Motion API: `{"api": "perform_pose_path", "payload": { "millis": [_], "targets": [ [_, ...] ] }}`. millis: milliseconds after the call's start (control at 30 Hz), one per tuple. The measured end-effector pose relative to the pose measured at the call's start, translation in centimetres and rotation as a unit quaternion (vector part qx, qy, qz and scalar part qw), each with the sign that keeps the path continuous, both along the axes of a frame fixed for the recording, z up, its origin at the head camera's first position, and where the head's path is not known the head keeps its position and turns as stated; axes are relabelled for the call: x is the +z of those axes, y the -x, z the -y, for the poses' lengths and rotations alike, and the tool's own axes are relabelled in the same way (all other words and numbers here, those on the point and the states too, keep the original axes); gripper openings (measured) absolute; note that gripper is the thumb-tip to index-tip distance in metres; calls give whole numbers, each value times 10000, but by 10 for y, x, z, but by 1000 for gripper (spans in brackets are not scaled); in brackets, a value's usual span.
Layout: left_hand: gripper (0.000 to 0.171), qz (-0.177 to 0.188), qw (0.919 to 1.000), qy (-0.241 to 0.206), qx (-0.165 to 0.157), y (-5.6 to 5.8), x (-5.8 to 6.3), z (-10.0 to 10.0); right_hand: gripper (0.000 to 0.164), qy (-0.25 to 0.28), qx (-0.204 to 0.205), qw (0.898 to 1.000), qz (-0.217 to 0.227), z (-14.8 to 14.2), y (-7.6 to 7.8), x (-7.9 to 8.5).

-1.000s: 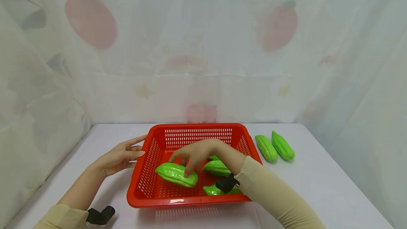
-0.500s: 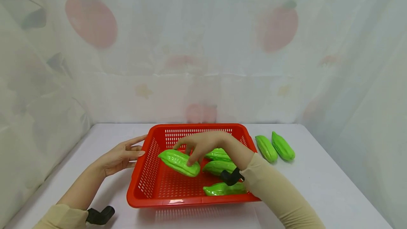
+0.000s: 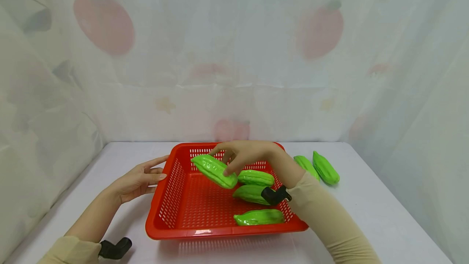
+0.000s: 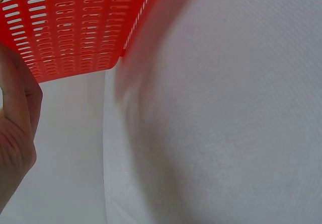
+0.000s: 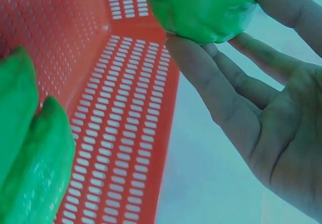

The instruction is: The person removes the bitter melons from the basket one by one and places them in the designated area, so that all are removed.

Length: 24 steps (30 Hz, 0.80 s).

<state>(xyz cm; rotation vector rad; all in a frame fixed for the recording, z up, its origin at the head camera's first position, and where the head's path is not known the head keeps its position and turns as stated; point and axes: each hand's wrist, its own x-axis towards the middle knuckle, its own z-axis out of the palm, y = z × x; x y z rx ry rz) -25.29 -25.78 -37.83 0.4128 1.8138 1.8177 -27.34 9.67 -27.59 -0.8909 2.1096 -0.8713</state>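
Note:
My right hand (image 3: 243,156) pinches a bright green bitter melon (image 3: 212,169) between thumb and fingers, above the back half of a red plastic basket (image 3: 198,233). The melon slants, its pointed end up to the left. In the right wrist view, fingertips meet the rounded end of the held melon (image 5: 204,12). Three more bitter melons lie in the basket's right half: one at the back (image 3: 256,177), one in the middle (image 3: 250,194), one in front (image 3: 260,217). My left hand (image 3: 139,180) rests its extended fingers and thumb against the basket's left rim, outside the perforated wall (image 4: 65,22).
Two further bitter melons lie on the white table right of the basket: one (image 3: 325,168) farther out, the other (image 3: 305,163) partly behind my right sleeve (image 3: 322,215). Pale fruit-printed curtains (image 3: 234,72) enclose the table at the back and sides.
My right hand has lifted the bitter melon from the front of the basket up and toward the back right. The left hand and basket have stayed in place.

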Motion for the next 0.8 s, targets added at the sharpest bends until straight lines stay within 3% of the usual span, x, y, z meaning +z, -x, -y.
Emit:
{"api": "perform_pose_path", "payload": {
  "millis": [400, 800],
  "targets": [
    [78, 32, 9999, -49, -114, 1, 2, -3, 61, 381, -163, 9991, 15, -33, 12, 15],
    [78, 63, 9999, -52, -93, 1, 2, -4, 64, 147, -794, 9949, -612, -78, 18, 32]
  ]
}}
